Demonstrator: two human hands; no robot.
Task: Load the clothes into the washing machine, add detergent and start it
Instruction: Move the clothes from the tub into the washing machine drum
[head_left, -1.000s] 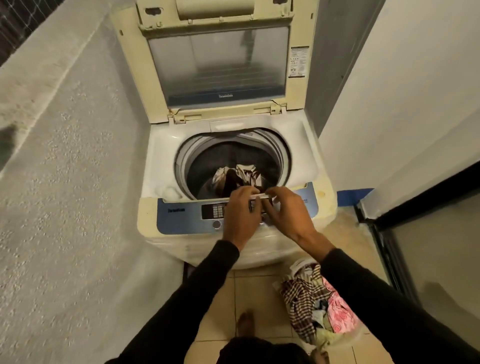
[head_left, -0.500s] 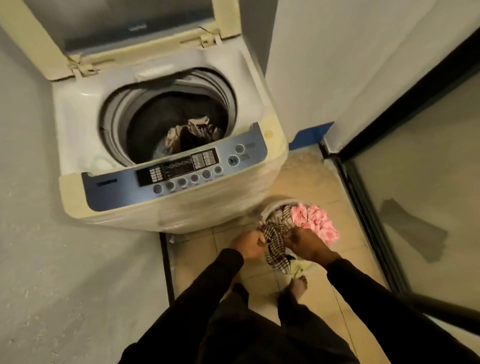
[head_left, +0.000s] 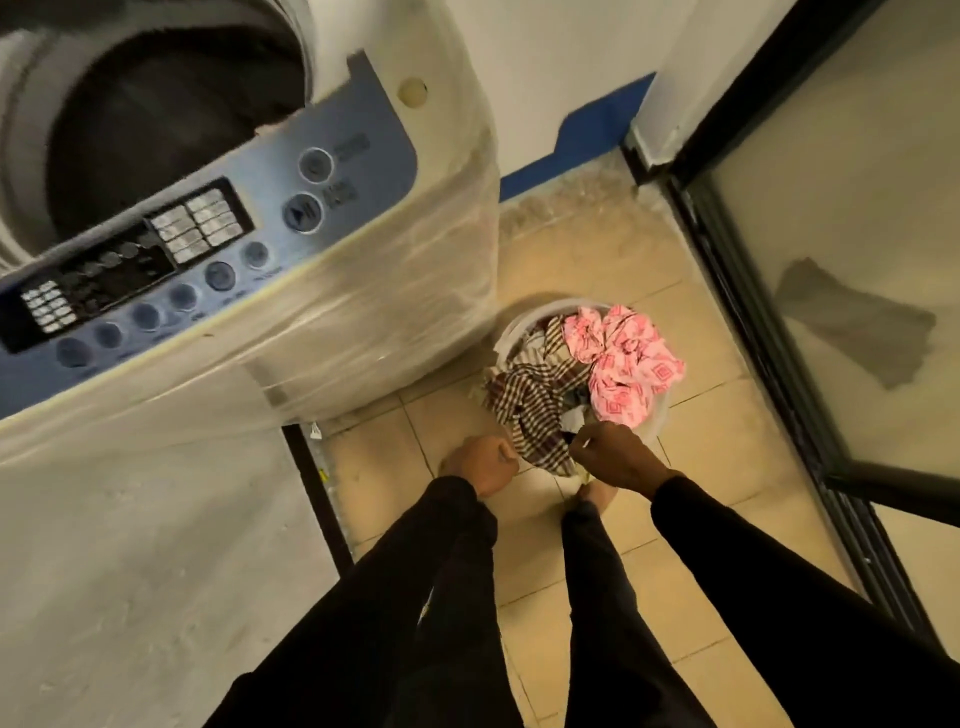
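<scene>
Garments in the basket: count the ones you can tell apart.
2: a checked cloth at the near left, gripped by both hands, and a pink patterned garment at the right. Scraps between them suggest more hidden below.

1. The washing machine, a cream top-loader with a blue control panel of round buttons, stands with its dark drum open to view.
2. The checked cloth, brown and white, hangs crumpled over the near rim of the white basket on the floor beside the machine.
3. The pink patterned garment lies bunched on top in the basket, touching the checked cloth.
</scene>
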